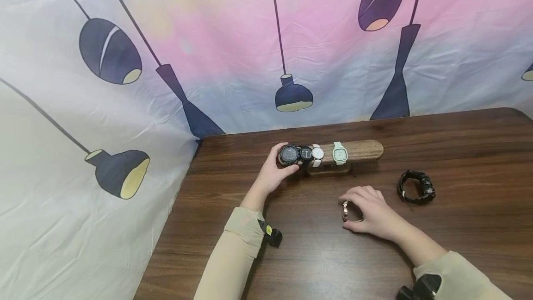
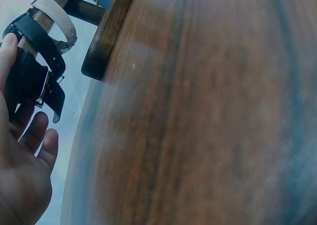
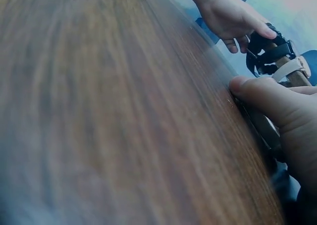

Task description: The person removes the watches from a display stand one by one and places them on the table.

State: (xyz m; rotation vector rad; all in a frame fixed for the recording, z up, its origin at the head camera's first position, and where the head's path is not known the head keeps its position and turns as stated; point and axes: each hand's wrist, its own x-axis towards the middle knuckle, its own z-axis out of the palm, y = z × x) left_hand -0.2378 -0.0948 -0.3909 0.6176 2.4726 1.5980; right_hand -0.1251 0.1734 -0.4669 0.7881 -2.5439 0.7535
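A wooden watch stand (image 1: 365, 150) with a rounded bar carries several watches. At its left end my left hand (image 1: 272, 172) holds a large black watch (image 1: 289, 154), thumb on the near side and fingers behind. Beside that sit a smaller black watch (image 1: 306, 153), a white-strapped watch (image 1: 317, 153) and, apart from them, a mint-green square watch (image 1: 340, 154). Over the table in front of the stand, my right hand (image 1: 372, 211) grips a gold-coloured watch (image 1: 345, 211) between thumb and fingers. Its dial is hidden. In the left wrist view, dark straps (image 2: 47, 49) hang below the bar.
A black chunky watch (image 1: 418, 188) with its strap closed in a loop lies right of my right hand. The brown wooden table (image 1: 316, 258) meets a printed cloth (image 1: 233, 59) with lamp shapes at the back and left.
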